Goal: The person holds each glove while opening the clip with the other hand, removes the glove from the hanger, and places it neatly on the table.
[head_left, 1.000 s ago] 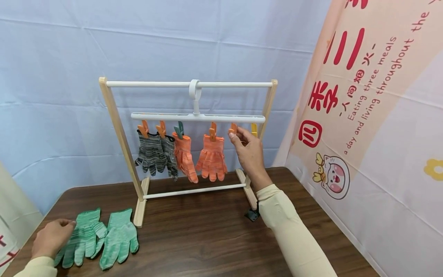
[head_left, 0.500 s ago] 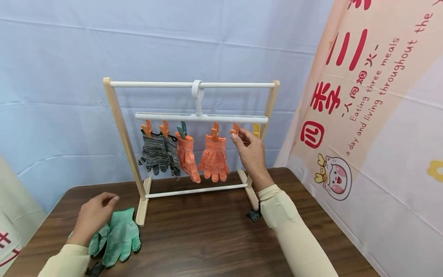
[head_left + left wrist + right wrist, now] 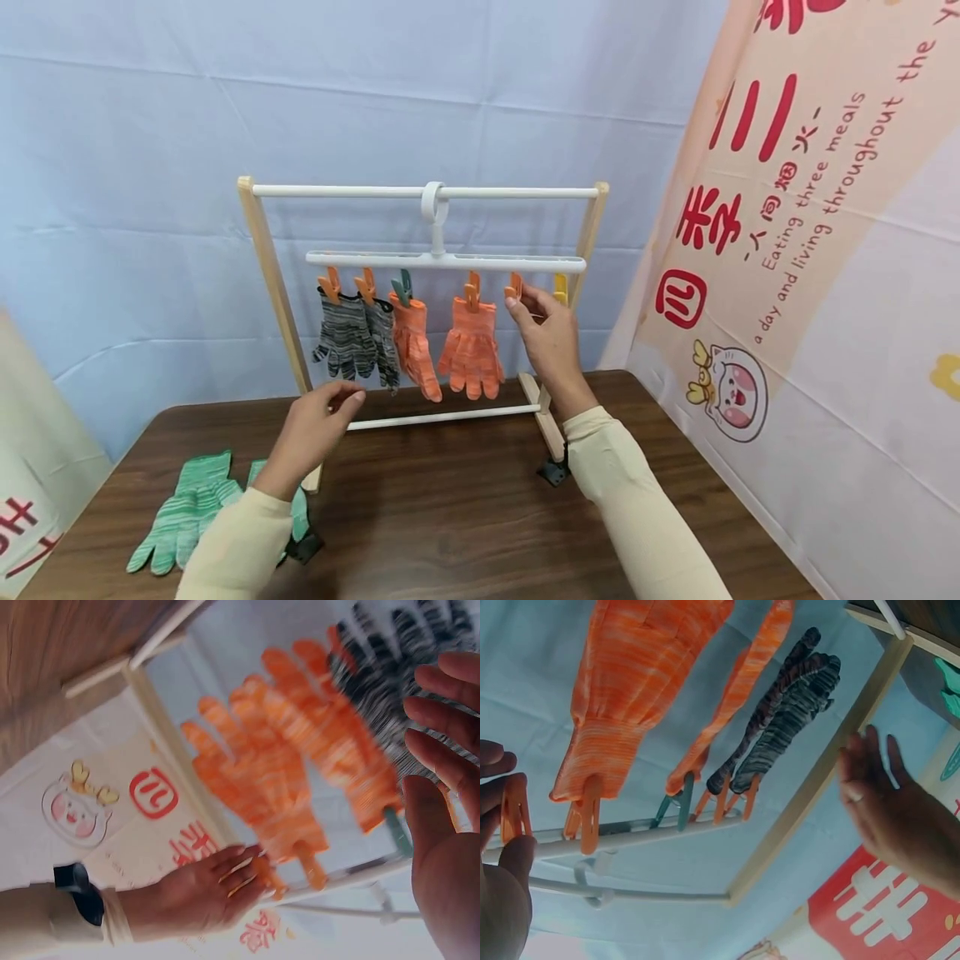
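Observation:
My right hand (image 3: 551, 342) pinches an orange clothespin (image 3: 516, 806) on the white hanger (image 3: 360, 260), between thumb and fingers. No glove hangs from that clothespin. To its left hang two orange gloves (image 3: 472, 346), one from an orange clothespin, the other from a dark green clothespin (image 3: 402, 287). Two black-and-grey gloves (image 3: 345, 333) hang from orange clothespins at the hanger's left. My left hand (image 3: 315, 429) is in the air below them, thumb apart from loosely bent fingers, holding nothing. Green gloves (image 3: 187, 508) lie on the table, one partly hidden by my left arm.
The hanger hooks over the top bar of a wooden rack (image 3: 272, 275) standing on the brown table (image 3: 450, 500). A yellow clothespin (image 3: 561, 287) is at the hanger's right end. A printed cloth (image 3: 810, 208) hangs at the right, a pale blue cloth (image 3: 150, 208) behind.
My left hand has moved right and up from the green gloves, across the table toward the hanging gloves, with nothing in it. My right hand keeps pinching the orange clothespin. The view has shifted slightly.

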